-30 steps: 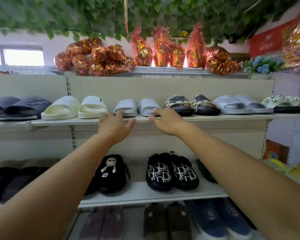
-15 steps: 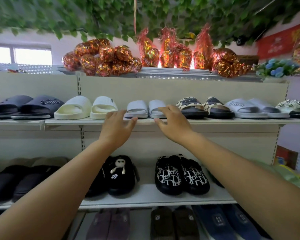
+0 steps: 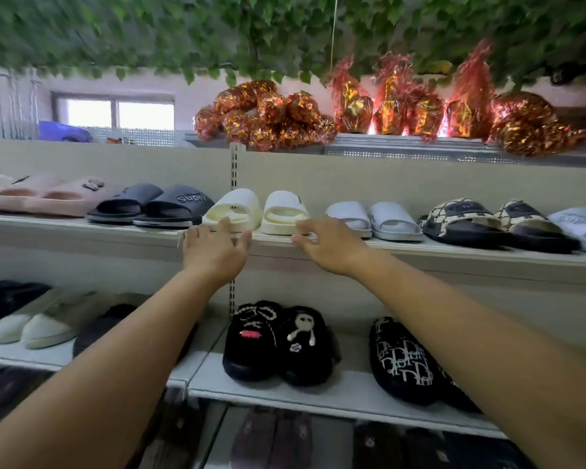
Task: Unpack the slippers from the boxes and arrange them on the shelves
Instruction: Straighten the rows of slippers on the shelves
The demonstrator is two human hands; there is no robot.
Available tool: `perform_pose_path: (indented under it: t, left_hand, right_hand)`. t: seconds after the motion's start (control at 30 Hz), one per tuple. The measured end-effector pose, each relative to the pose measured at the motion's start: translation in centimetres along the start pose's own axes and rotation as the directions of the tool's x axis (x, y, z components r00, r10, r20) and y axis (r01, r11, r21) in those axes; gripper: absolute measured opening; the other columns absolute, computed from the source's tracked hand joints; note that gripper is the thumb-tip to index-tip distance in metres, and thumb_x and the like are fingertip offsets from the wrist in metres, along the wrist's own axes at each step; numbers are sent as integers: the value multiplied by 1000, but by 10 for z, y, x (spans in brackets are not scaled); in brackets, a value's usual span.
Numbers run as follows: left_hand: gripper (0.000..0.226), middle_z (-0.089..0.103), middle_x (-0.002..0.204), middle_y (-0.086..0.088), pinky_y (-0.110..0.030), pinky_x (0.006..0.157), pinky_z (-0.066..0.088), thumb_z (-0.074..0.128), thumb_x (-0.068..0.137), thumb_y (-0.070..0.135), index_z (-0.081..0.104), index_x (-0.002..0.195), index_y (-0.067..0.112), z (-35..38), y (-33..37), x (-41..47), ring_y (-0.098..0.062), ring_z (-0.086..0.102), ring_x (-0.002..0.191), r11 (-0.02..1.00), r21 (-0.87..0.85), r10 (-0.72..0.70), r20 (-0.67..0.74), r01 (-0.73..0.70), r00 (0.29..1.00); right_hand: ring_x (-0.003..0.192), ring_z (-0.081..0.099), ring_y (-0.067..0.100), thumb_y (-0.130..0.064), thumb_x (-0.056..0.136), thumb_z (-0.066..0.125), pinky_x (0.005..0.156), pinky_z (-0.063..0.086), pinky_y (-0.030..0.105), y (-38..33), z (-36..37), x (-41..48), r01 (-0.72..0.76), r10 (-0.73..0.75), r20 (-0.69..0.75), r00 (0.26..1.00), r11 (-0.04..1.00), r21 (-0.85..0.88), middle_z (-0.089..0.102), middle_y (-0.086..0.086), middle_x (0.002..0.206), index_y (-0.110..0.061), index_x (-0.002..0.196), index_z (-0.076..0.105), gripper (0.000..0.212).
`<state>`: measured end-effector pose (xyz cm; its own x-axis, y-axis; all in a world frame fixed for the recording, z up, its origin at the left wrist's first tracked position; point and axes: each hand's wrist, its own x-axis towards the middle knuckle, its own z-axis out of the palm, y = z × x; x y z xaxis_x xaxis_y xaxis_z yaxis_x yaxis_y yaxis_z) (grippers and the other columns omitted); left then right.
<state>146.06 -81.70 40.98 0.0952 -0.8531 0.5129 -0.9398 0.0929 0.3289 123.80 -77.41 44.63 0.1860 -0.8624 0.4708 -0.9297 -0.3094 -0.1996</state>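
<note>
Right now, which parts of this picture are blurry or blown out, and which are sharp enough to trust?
Head view: the leaves and the left end of the shelf are smeared by motion; the window is blown out white; the foil parcels glare; the cream slippers and both hands are fairly sharp.

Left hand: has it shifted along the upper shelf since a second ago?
Yes. The left hand was below the white slides and is now at the cream slides, so it moved left along the upper shelf.
</note>
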Motion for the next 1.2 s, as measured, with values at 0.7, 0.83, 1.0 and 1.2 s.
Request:
perform_pose_path:
  t: [0.7,0.83,1.0,1.2]
  left_hand:
    - [61,31,162,-11,-49,122,14,37,103,56,35,155,25,-8,29,-43,-32,17,150,967,-210,129,-89,-145,988]
    - [57,41,157,-7,-49,119,23,43,103,51,42,152,21,-21,82,-60,-31,25,146,905,-271,300,-138,-328,944]
    - [56,46,153,-7,-44,118,28,47,103,49,44,151,20,-13,180,-90,-30,32,144,777,-368,494,-146,-511,857]
    - [62,54,142,-17,-46,109,40,44,100,58,39,153,25,18,298,-114,-37,45,134,752,-483,517,10,-449,856]
  right_hand:
    - [134,46,22,-46,100,57,112,37,39,29,-18,-43,40,-33,-188,982,999,34,54,4,143,-21,144,54,51]
    - [127,51,24,-33,99,63,103,42,35,75,-53,-79,11,0,-360,933,1000,29,60,6,133,-15,135,61,41]
    - [127,51,27,-36,99,61,104,42,38,157,-107,-138,-219,184,-475,861,976,-18,59,10,130,-14,132,64,40]
    - [136,48,30,-51,96,57,108,41,37,242,-159,-192,-445,414,-325,850,895,-25,54,10,146,-27,144,54,54]
